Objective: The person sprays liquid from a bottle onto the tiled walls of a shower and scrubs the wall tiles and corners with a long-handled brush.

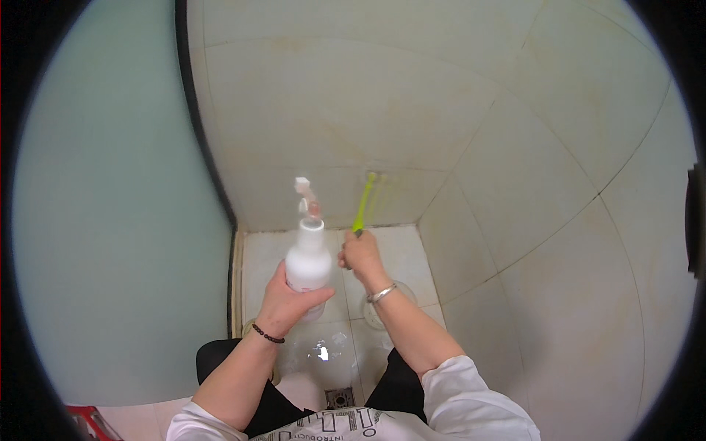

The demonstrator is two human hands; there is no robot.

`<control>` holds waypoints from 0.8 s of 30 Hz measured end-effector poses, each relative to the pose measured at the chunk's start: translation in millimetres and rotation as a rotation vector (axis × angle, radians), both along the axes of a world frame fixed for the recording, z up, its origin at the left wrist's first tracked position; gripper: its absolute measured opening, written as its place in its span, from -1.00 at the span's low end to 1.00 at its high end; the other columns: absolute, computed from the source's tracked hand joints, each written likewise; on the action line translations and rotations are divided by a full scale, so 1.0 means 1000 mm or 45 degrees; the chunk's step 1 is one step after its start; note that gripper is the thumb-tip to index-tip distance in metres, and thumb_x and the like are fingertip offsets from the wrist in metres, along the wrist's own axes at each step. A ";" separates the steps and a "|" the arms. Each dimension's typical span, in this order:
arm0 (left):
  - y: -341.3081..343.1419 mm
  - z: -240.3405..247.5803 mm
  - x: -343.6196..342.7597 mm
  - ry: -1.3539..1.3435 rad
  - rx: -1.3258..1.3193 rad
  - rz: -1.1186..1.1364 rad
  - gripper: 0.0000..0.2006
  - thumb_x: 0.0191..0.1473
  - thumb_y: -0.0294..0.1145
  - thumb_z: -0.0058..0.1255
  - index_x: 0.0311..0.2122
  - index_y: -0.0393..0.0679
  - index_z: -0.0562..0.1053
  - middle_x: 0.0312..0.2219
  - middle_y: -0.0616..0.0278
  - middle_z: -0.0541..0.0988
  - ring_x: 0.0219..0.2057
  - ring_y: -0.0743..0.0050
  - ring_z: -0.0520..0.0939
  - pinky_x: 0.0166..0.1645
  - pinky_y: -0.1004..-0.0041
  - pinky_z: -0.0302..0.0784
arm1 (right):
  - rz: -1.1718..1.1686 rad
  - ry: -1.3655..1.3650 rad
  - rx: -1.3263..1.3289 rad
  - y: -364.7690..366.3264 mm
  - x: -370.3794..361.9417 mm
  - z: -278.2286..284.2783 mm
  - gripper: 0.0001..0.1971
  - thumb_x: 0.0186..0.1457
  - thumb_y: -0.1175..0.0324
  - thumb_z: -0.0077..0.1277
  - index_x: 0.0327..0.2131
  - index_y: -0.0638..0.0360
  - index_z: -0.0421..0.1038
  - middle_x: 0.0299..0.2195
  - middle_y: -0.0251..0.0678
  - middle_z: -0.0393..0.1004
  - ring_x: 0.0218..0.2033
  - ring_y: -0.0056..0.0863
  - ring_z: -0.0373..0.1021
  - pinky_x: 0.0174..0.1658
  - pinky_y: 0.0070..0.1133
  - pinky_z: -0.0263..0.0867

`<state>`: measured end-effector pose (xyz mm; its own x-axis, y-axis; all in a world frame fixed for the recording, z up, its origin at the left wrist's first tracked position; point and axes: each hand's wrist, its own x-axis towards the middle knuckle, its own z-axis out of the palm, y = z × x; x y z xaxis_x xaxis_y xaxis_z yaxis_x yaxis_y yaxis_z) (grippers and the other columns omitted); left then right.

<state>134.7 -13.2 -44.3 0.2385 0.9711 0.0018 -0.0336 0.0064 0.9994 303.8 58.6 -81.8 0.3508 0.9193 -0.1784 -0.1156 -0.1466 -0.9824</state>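
Note:
My left hand (285, 307) is closed round the body of a white spray bottle (309, 263). The bottle's pink and white trigger head points toward the wall in front. To its right, my right hand (362, 253) grips a thin bright green brush (364, 204) by its handle. The brush's far end is at the tiled wall, low down above the floor joint; its bristles are blurred, so I cannot tell how firmly they touch. My right forearm partly covers a round, pale, see-through container (375, 317) on the floor.
Tiled walls (353, 95) with yellowish stains rise in front and at right. A frosted glass panel (118, 220) with a black edge stands at left. Wet floor tiles (309, 338) shine near a square drain (339, 398). Something red (92, 422) lies at lower left.

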 end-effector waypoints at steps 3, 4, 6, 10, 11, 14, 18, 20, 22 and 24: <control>-0.004 0.006 -0.002 -0.026 -0.010 -0.017 -0.34 -0.33 -0.40 0.35 -0.05 -0.23 0.29 -0.23 0.26 0.48 -0.22 0.52 0.50 -0.11 0.44 0.43 | 0.008 0.048 -0.044 -0.002 -0.003 -0.002 -0.79 0.14 0.42 -0.20 -0.50 0.35 0.16 -0.69 -0.31 0.24 -0.77 -0.50 0.23 -0.75 -0.55 0.15; -0.005 0.007 -0.002 -0.027 -0.015 -0.015 -0.34 -0.33 -0.40 0.35 -0.05 -0.23 0.29 -0.23 0.26 0.48 -0.22 0.52 0.50 -0.11 0.44 0.43 | -0.012 0.054 -0.038 0.005 0.006 -0.008 -0.81 0.15 0.43 -0.21 -0.49 0.34 0.16 -0.67 -0.30 0.25 -0.77 -0.51 0.22 -0.75 -0.55 0.15; -0.002 0.010 0.005 0.015 -0.016 -0.019 -0.34 -0.32 -0.40 0.34 -0.05 -0.23 0.29 -0.23 0.26 0.49 -0.21 0.52 0.50 -0.10 0.44 0.43 | -0.107 0.090 -0.037 0.025 0.061 -0.038 -0.84 0.15 0.44 -0.22 -0.46 0.34 0.16 -0.65 -0.30 0.25 -0.76 -0.51 0.22 -0.74 -0.55 0.15; 0.002 0.000 0.006 0.003 -0.047 0.022 -0.36 -0.31 -0.39 0.33 -0.05 -0.22 0.29 -0.23 0.25 0.48 -0.21 0.51 0.50 -0.10 0.44 0.43 | -0.132 0.258 -0.047 0.025 0.076 -0.025 -0.86 0.16 0.42 -0.22 -0.38 0.33 0.16 -0.63 -0.32 0.22 -0.73 -0.55 0.21 -0.72 -0.59 0.17; 0.001 -0.002 0.004 0.009 -0.016 0.014 -0.35 -0.31 -0.39 0.33 -0.04 -0.22 0.29 -0.22 0.25 0.48 -0.21 0.51 0.50 -0.09 0.43 0.43 | -0.124 0.257 -0.053 0.016 0.062 -0.017 -0.86 0.16 0.42 -0.22 -0.38 0.33 0.16 -0.63 -0.32 0.22 -0.73 -0.55 0.21 -0.72 -0.59 0.17; 0.001 0.002 0.003 0.010 -0.017 -0.008 -0.34 -0.31 -0.39 0.33 -0.04 -0.23 0.28 -0.21 0.24 0.48 -0.20 0.51 0.49 -0.09 0.43 0.42 | 0.026 0.179 -0.026 -0.013 0.013 0.014 -0.83 0.18 0.37 -0.18 -0.38 0.29 0.16 -0.60 -0.33 0.22 -0.71 -0.60 0.21 -0.71 -0.60 0.18; 0.001 0.000 0.009 -0.092 -0.010 -0.031 -0.33 -0.32 -0.39 0.34 -0.04 -0.23 0.28 -0.21 0.24 0.47 -0.20 0.51 0.49 -0.09 0.43 0.42 | 0.000 0.159 -0.033 -0.008 0.037 0.001 -0.82 0.17 0.37 -0.18 -0.37 0.31 0.17 -0.58 -0.31 0.24 -0.70 -0.59 0.22 -0.71 -0.60 0.19; 0.003 -0.008 0.011 -0.099 -0.015 -0.039 -0.35 -0.31 -0.43 0.32 -0.04 -0.21 0.28 -0.22 0.26 0.47 -0.21 0.49 0.49 -0.09 0.41 0.42 | -0.058 0.226 -0.052 0.000 0.048 -0.009 -0.81 0.18 0.36 -0.18 -0.39 0.31 0.17 -0.58 -0.30 0.24 -0.71 -0.59 0.22 -0.71 -0.61 0.19; 0.007 -0.015 0.011 -0.100 -0.017 -0.052 -0.37 -0.29 -0.47 0.30 -0.04 -0.19 0.28 -0.24 0.27 0.46 -0.21 0.47 0.49 -0.09 0.39 0.42 | -0.063 0.158 -0.070 0.005 0.048 -0.019 -0.80 0.18 0.35 -0.18 -0.39 0.32 0.17 -0.58 -0.30 0.25 -0.72 -0.58 0.22 -0.71 -0.60 0.20; 0.010 -0.018 0.009 -0.029 -0.031 -0.044 -0.37 -0.30 -0.48 0.31 -0.04 -0.19 0.28 -0.24 0.27 0.47 -0.21 0.47 0.49 -0.09 0.38 0.42 | -0.067 0.093 -0.089 0.004 0.041 -0.029 -0.80 0.18 0.35 -0.18 -0.38 0.33 0.18 -0.58 -0.29 0.26 -0.72 -0.57 0.23 -0.71 -0.60 0.21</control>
